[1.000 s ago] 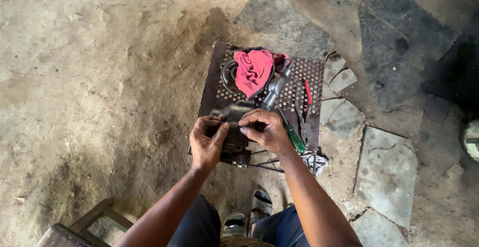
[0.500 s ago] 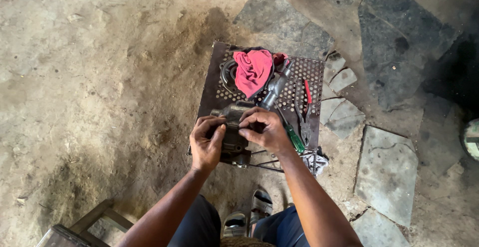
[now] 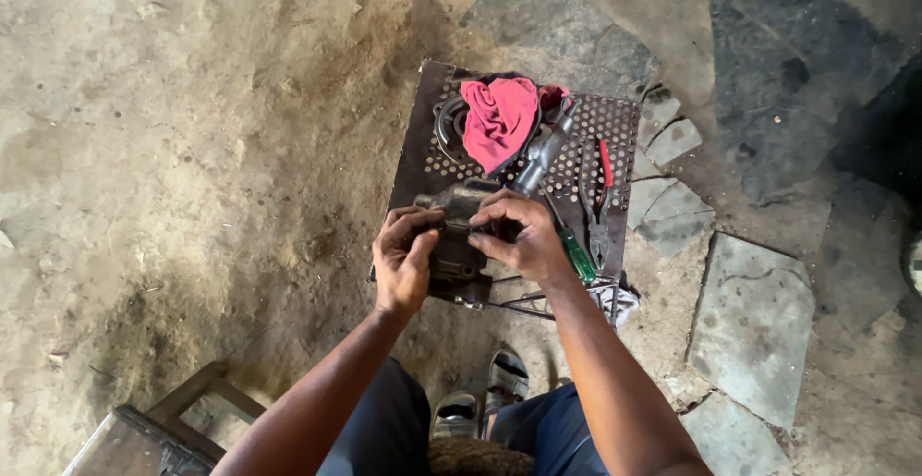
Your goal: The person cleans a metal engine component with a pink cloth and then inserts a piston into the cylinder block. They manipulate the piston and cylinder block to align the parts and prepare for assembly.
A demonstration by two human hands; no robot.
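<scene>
Part [image 3: 459, 236]: dark, greasy cast-metal housing, lying on the perforated rusty plate [image 3: 615, 125].
Left hand [image 3: 403, 260]: fingers curling tight around it.
Right hand [image 3: 519, 236]: gripping its top.
Beyond fingers: crumpled red rag [image 3: 499, 119].

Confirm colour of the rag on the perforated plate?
Red-pink rag, bunched at the far end of the perforated plate; the head view shows it clearly.

A perforated metal stand [image 3: 624, 121] sits on the dirt-and-stone floor [image 3: 192, 149]. On it: a red rag [image 3: 499, 116] at the far edge, pliers [image 3: 597, 202] (red-handled) by the right edge, a green screwdriver [image 3: 576, 257] near the front right corner, and a dark metal part [image 3: 456, 236] at the front edge.
</scene>
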